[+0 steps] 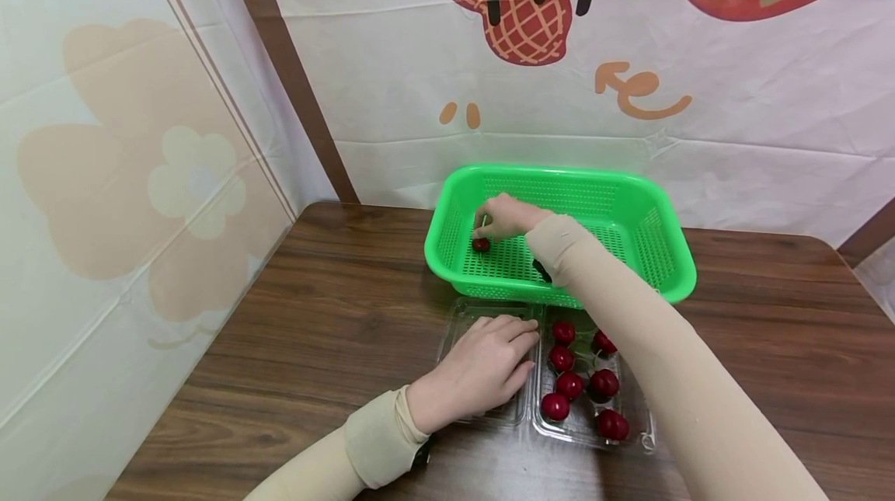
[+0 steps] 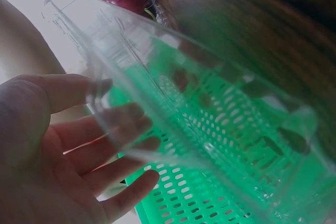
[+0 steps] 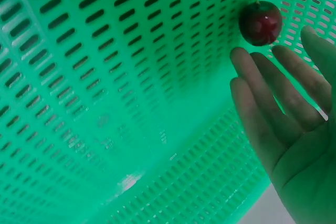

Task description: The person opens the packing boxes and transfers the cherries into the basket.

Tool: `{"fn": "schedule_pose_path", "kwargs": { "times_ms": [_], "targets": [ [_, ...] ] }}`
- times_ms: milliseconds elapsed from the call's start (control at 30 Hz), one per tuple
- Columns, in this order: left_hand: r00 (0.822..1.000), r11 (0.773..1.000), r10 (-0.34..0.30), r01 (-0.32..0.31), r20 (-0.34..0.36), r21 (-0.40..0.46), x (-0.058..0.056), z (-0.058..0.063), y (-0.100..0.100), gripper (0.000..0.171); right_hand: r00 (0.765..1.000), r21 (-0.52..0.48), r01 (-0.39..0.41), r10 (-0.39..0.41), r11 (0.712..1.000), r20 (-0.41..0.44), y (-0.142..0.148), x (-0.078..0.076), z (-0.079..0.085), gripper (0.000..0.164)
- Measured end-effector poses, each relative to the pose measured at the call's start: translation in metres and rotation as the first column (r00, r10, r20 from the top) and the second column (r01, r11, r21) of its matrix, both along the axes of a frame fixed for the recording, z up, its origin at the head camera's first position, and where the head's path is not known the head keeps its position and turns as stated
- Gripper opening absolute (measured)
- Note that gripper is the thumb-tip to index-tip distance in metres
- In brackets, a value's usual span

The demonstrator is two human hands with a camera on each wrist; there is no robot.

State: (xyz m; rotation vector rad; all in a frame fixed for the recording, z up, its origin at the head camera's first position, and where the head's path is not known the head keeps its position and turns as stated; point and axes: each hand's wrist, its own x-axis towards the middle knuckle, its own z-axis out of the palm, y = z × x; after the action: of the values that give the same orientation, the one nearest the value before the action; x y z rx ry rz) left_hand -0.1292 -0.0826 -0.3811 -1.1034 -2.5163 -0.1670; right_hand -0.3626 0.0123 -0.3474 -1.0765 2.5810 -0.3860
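My right hand (image 1: pixel 509 217) reaches down inside the green basket (image 1: pixel 681 272) at its left end. Just beyond its loosely extended fingers is a dark red cherry (image 3: pixel 260 23) with a thin stem; in the head view this cherry (image 1: pixel 480 245) lies right below the fingertips. My left hand (image 1: pixel 482 365) rests over the left half of a clear plastic clamshell box (image 1: pixel 457 324). Its fingers (image 2: pixel 113 169) are spread and relaxed at the edge of the clear plastic. Several cherries (image 1: pixel 562 359) lie in the box's right half, some partly hidden by my right forearm.
Everything stands on a dark wooden table (image 1: pixel 301 314). A white printed cloth (image 1: pixel 391 58) hangs behind the basket, and another printed cloth (image 1: pixel 105 175) hangs at the left. My right sleeve (image 1: pixel 650 346) crosses over the basket's front rim and the box's right side.
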Motion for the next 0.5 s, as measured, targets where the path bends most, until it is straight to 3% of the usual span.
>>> {"fn": "schedule_pose_path", "kwargs": {
  "times_ms": [267, 500],
  "targets": [
    [1.000, 1.000, -0.004, 0.004, 0.001, 0.004, 0.000, -0.001, 0.001, 0.033, 0.999, 0.010, -0.003, 0.003, 1.000, -0.036, 0.007, 0.004, 0.013, 0.026],
    [1.000, 1.000, 0.004, -0.004, 0.016, 0.000, 0.000, 0.000, 0.001, 0.033, 0.991, 0.016, -0.037, 0.039, 0.999, -0.130, 0.011, 0.007, 0.025, 0.025]
  ]
}}
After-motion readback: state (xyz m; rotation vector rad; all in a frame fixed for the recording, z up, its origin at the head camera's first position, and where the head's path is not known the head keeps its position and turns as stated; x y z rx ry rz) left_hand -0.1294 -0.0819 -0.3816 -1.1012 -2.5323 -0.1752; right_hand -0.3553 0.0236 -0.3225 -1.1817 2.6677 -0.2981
